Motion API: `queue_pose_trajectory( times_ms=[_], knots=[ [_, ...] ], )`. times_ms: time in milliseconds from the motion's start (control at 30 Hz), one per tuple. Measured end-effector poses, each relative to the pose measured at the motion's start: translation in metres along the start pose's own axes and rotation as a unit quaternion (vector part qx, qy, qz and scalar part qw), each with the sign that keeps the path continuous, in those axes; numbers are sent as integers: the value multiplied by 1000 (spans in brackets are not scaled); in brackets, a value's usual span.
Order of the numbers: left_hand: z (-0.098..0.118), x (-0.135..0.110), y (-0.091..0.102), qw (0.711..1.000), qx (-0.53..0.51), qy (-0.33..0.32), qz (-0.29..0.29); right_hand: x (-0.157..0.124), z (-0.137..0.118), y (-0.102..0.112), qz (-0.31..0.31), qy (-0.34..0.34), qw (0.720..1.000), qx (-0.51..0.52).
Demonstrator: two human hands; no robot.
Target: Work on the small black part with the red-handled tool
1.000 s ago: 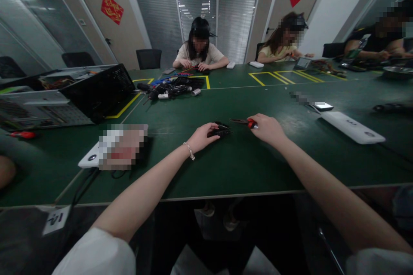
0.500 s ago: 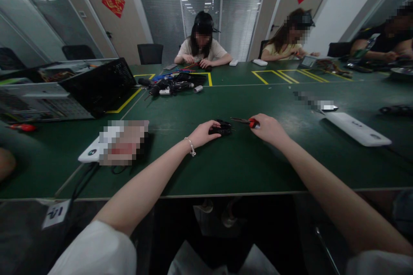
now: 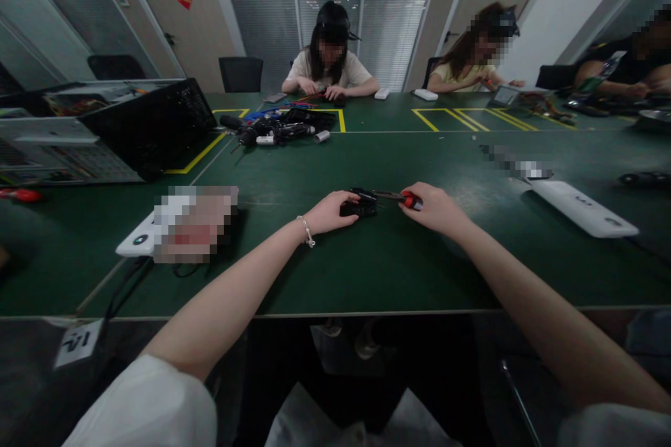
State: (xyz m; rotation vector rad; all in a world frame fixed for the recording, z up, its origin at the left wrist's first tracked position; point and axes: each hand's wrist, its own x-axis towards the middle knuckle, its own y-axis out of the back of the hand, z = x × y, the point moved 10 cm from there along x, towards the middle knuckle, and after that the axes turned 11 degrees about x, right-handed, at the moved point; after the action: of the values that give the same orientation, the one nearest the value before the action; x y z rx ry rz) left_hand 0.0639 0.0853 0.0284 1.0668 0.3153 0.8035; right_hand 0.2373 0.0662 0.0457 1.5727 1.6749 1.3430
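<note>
My left hand (image 3: pixel 331 212) has its thumb and fingers closed around a small black part (image 3: pixel 361 208) on the green table. Its exact kind is too dark to make out; thin pieces stick out of its right side. In my right hand (image 3: pixel 430 205) is a pair of long-nose pliers (image 3: pixel 388 195) with red handles, held low over the table. The tips point left and reach the upper right edge of the black part; whether they grip anything there cannot be seen.
An open black computer case (image 3: pixel 152 126) stands on the left. White power banks (image 3: pixel 581 208) lie at both sides, the left one (image 3: pixel 137 237) with cables. Across the green table (image 3: pixel 377 272) are a heap of black cables and tools (image 3: pixel 286 127) and several people at work.
My right hand has moved slightly left, bringing the pliers' tips from just short of the black part up to its edge. The left hand keeps its hold. The camera view has shifted slightly.
</note>
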Motion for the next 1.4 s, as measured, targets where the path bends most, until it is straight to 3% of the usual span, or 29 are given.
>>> queue_pose_trajectory(
  times_ms=[200,367,600,800,967,1400],
  knots=[
    [2,0,0,999,37,-9,9,-1,-6,9,44,49,997,38],
    [6,2,-1,998,55,-14,29,0,-11,3,19,97,989,114],
    [8,1,0,998,55,-9,20,3,-9,7,35,95,987,124],
    [8,2,-1,998,54,-13,25,2,4,16,94,34,981,166],
    [6,2,-1,998,57,-1,26,-1,1,24,126,46,983,126],
    [1,3,1,993,104,10,58,-1,-20,13,98,123,988,-3]
  ],
)
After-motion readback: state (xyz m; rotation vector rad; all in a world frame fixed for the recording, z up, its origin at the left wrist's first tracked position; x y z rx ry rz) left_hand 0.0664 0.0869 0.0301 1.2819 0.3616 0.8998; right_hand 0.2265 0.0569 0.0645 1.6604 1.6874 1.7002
